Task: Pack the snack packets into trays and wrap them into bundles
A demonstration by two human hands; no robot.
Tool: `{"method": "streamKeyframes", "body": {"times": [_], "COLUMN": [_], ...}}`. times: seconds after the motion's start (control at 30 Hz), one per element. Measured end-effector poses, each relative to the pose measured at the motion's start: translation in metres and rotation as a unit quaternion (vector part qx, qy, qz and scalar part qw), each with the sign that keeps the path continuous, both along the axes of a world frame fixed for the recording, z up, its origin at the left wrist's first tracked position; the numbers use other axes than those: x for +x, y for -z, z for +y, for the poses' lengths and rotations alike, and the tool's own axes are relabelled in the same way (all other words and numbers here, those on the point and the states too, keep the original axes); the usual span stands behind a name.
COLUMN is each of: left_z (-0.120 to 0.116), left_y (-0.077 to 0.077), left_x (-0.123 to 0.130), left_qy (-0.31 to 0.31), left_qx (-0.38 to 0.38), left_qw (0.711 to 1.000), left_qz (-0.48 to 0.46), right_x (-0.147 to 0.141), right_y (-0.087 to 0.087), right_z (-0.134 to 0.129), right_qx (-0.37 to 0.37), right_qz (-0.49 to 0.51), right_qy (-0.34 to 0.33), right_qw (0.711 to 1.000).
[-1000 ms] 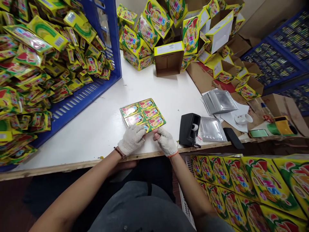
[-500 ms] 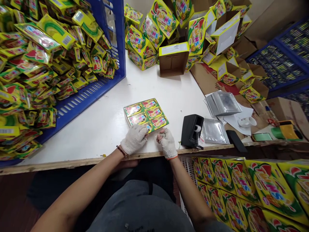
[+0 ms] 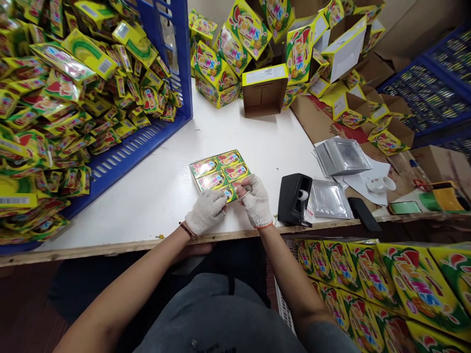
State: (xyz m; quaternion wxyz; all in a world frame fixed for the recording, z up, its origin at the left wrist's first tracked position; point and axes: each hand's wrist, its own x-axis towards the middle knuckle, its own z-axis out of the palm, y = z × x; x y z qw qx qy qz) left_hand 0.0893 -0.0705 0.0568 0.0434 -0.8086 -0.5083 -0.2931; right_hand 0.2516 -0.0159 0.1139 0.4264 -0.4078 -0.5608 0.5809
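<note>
On the white table lies a flat pack of small yellow and green boxes (image 3: 213,168), set in rows and shiny as if under clear plastic. My left hand (image 3: 206,212), in a white fingerless glove, grips the near left edge of this pack, its fingertips partly hidden. My right hand (image 3: 254,202), gloved the same way, is curled over the near right corner. Its thumb and fingers are pinched together there; whatever is between them is too small to make out.
A blue crate (image 3: 142,135) full of small boxes stands left. Larger cartons, including an open one (image 3: 265,93), are piled at the back. A black tape dispenser (image 3: 294,198), clear plastic sleeves (image 3: 346,156) and a phone-like black object (image 3: 363,214) lie right. Packed boxes (image 3: 408,279) stand below.
My right hand has moved up and forward from the table in front of the pack onto its near right corner. My left hand stays at the near left edge.
</note>
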Motion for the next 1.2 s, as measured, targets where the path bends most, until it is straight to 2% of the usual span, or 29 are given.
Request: {"method": "streamKeyframes", "body": {"times": [0.17,0.27,0.33,0.43,0.6,0.67,0.77,0.9,1.03,1.13,1.2], "left_z": [0.0,0.0,0.0,0.0,-0.004,-0.003,-0.001,0.003,0.004,0.002,0.0], "left_y": [0.0,0.0,0.0,-0.005,-0.036,-0.049,-0.059,-0.057,-0.051,-0.044,-0.036], "left_x": [0.001,0.001,0.001,0.003,0.008,0.01,0.011,0.012,0.011,0.011,0.013], "left_qy": [-0.001,-0.002,-0.001,0.001,-0.031,-0.03,-0.027,-0.067,-0.064,-0.073,-0.084], "left_qx": [0.016,0.019,0.012,-0.025,-0.159,-0.202,-0.239,-0.24,-0.224,-0.212,-0.177], "left_qw": [1.0,1.0,1.0,0.999,0.985,0.974,0.963,0.963,0.966,0.964,0.973], "left_qz": [-0.009,-0.02,-0.025,-0.026,-0.065,-0.094,-0.12,-0.103,-0.112,-0.14,-0.125], "right_x": [0.019,0.024,0.025,0.022,0.012,0.008,0.003,-0.002,0.001,0.008,0.013], "right_y": [0.036,0.045,0.044,0.032,0.004,0.0,0.0,0.006,0.01,0.009,0.007], "right_z": [-0.023,-0.033,-0.034,-0.028,-0.014,-0.013,-0.016,-0.019,-0.018,-0.02,-0.024], "right_qx": [-0.087,-0.113,-0.123,-0.134,-0.193,-0.209,-0.204,-0.181,-0.167,-0.166,-0.185], "right_qz": [-0.04,-0.047,-0.041,0.005,0.182,0.205,0.179,0.132,0.108,0.071,0.031], "right_qy": [0.035,0.049,0.053,0.046,-0.012,-0.032,-0.04,-0.044,-0.037,-0.031,-0.025], "right_qw": [0.995,0.991,0.99,0.99,0.964,0.956,0.962,0.974,0.979,0.983,0.982]}}
